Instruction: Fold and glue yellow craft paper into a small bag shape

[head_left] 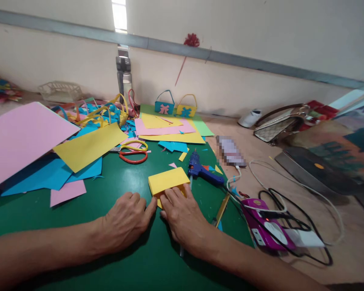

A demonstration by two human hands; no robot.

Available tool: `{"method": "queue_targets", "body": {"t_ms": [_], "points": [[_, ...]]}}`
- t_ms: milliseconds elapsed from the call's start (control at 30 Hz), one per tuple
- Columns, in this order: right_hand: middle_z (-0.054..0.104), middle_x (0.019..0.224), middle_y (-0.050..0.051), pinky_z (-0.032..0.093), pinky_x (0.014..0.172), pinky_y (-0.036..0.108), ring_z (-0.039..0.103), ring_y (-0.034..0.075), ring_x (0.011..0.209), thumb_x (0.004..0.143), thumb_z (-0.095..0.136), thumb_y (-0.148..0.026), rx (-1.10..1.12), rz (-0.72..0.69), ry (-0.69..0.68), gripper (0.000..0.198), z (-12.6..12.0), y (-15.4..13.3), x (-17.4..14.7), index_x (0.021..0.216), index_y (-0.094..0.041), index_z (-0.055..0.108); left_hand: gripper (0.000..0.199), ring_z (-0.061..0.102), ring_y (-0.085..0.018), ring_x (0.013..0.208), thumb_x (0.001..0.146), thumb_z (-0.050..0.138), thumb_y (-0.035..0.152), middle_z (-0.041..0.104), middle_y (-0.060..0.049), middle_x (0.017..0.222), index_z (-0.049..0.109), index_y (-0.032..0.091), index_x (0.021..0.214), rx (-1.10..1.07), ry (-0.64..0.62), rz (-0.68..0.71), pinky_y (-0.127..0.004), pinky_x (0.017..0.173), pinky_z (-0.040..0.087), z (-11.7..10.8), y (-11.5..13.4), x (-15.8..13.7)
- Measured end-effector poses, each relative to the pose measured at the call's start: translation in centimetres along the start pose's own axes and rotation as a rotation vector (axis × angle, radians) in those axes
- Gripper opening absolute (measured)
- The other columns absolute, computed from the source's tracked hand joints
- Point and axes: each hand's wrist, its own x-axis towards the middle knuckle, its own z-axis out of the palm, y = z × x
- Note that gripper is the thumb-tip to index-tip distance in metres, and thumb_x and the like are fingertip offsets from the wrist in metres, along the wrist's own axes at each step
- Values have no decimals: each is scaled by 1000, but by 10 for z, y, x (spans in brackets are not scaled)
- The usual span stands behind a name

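Note:
A small folded yellow paper bag (pixel 168 180) lies on the green mat, its open side facing me. My right hand (pixel 185 216) is over its front, with several fingers reaching into the opening and one at its right edge, gripping the paper. My left hand (pixel 127 214) has its fingers curled, and one digit presses the bag's lower left corner. What the fingertips do inside the fold is hidden. Just right of the bag rests a blue glue gun (pixel 204 169). A yellow cutter knife (pixel 221 210) lies beyond my right wrist.
Scissors (pixel 133 152) lie behind my left hand, near pink (pixel 27 135), yellow (pixel 91 146) and blue sheets. Two finished little bags, blue (pixel 164 107) and yellow (pixel 187 110), stand at the back. A purple power strip (pixel 267 224) with tangled cables and a phone (pixel 230 150) are right.

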Motion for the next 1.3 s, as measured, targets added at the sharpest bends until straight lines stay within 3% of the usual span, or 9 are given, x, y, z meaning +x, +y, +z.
{"method": "queue_targets", "body": {"t_ms": [167, 267, 400, 600, 967, 1300], "points": [[62, 88, 11, 44, 67, 36, 57, 24, 82, 85, 42, -8, -157, 86, -111, 18, -2, -2, 6, 94, -14, 56, 31, 55, -21, 57, 80, 44, 5, 59, -6, 67, 51, 11, 110, 18, -79, -5, -31, 49, 38, -7, 2, 2], [64, 83, 11, 43, 55, 32, 61, 24, 74, 85, 40, -7, -178, 117, -217, 20, -5, -7, 13, 95, -15, 56, 31, 56, -21, 57, 79, 44, 5, 60, -7, 68, 52, 11, 109, 24, -99, -4, -31, 50, 40, -8, 2, 3], [65, 73, 9, 39, 46, 27, 62, 20, 62, 82, 41, -4, -168, 108, -243, 21, -4, -10, 22, 92, -14, 57, 40, 57, -21, 57, 79, 44, 5, 61, -8, 68, 47, 7, 119, 34, -106, 6, -30, 50, 40, -5, 2, 5], [67, 86, 15, 40, 49, 27, 63, 21, 70, 82, 41, -3, -158, 102, -247, 23, 4, -8, 37, 90, -10, 61, 33, 59, -23, 59, 80, 41, 4, 62, -10, 66, 52, 7, 111, -12, -152, -22, -31, 51, 42, -3, 4, 9], [70, 81, 14, 44, 54, 28, 66, 22, 74, 85, 39, -7, -117, 91, -326, 27, -10, -10, 41, 82, -12, 65, 27, 62, -24, 55, 76, 36, -4, 65, -15, 64, 61, 4, 84, -79, -217, -157, -31, 48, 44, -16, 13, 18], [69, 79, 14, 44, 52, 28, 65, 22, 73, 84, 42, -9, -118, 47, -285, 23, -2, -4, 39, 85, -12, 64, 22, 61, -23, 51, 74, 43, -3, 64, -14, 60, 62, 7, 72, -41, -165, -90, -28, 44, 40, -6, 15, 18]]}}
